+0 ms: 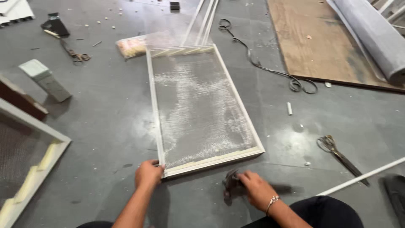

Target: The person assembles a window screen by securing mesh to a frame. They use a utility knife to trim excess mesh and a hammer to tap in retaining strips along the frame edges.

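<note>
We are kneeling on the grey floor [105, 126] at the near short end of a white screen frame [201, 105] with mesh stretched across it, which lies flat and runs away from us. Our left hand [148, 174] rests on the frame's near left corner, its fingers [157, 165] curled over the edge and pinning it down. Our right hand [257, 189] is just beside the near rail, closed around a dark hammer [231, 185] whose head touches or nearly touches the floor; the tool is blurred, so we cannot tell exactly how tight the grip is.

We judge the step in hand to be work on this bottom corner and rail, with the frame steadied and the hammer taken up. A tap here would call for a light blow, square on the rail and well away from the mesh, with the left fingers kept out of the hammer's path.

A pair of scissors [339, 157] lies to our right, and a thin white rod [363, 176] runs across the floor near it. A black cord [270, 67] trails past the frame's far right side toward a plywood sheet [320, 42], where a roll of grey mesh [373, 33] rests. A second frame [29, 169] sits at the left. Nothing lies between the hammer and the rail.
</note>
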